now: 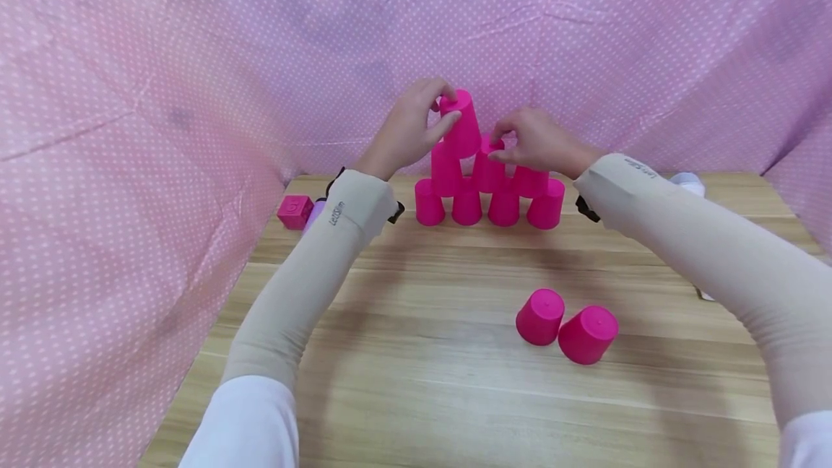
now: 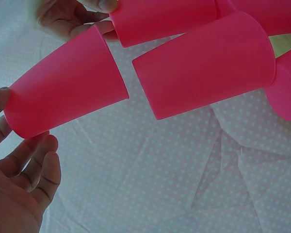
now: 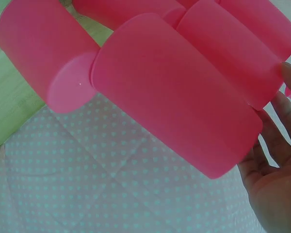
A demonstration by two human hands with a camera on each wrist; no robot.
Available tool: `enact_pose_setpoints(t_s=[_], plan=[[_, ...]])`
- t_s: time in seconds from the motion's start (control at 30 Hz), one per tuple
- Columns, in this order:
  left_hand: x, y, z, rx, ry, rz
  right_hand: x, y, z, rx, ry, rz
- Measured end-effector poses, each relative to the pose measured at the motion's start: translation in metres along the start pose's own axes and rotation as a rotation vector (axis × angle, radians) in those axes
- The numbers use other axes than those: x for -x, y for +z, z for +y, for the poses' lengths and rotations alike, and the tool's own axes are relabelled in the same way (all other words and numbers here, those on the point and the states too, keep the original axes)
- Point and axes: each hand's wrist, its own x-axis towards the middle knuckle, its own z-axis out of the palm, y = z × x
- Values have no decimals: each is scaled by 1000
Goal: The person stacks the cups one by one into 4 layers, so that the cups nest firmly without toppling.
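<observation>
My left hand (image 1: 412,123) holds an upside-down pink cup (image 1: 464,132) near its base, thumb on one side and fingers on the other. In the left wrist view this held cup (image 2: 68,87) hangs slightly tilted, its rim apart from the second-row left cup (image 2: 203,68). My right hand (image 1: 538,139) pinches the upper end of the middle cup (image 1: 487,172) in that row. The second-row right cup (image 3: 174,92) stands beside my right fingers in the right wrist view. Below, several upside-down pink cups (image 1: 429,204) form the bottom row.
Two more upside-down pink cups (image 1: 541,318) stand close together nearer the front of the wooden table (image 1: 416,381). A pink cube (image 1: 295,213) and a lilac object lie far left. A white object (image 1: 689,183) is behind my right forearm. Dotted pink cloth (image 1: 364,35) hangs behind.
</observation>
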Motion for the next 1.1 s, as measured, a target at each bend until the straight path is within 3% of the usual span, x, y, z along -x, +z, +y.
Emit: enact_pose_setpoints(t_s=[0.17, 0.43, 0.7, 0.87, 1.1], plan=[[-5, 3, 0, -11, -26, -16, -2, 2, 2, -12, 26, -20], [-12, 9, -1, -10, -11, 3, -1, 2, 4, -51, 49, -28], [-18, 15, -3, -9, -64, -18, 0, 2, 2, -68, 56, -29], [-19, 16, -2, -20, -88, -26, 0, 2, 1, -73, 62, -37], [-14, 16, -3, -5, -69, 9, 6, 1, 4, -79, 16, -10]])
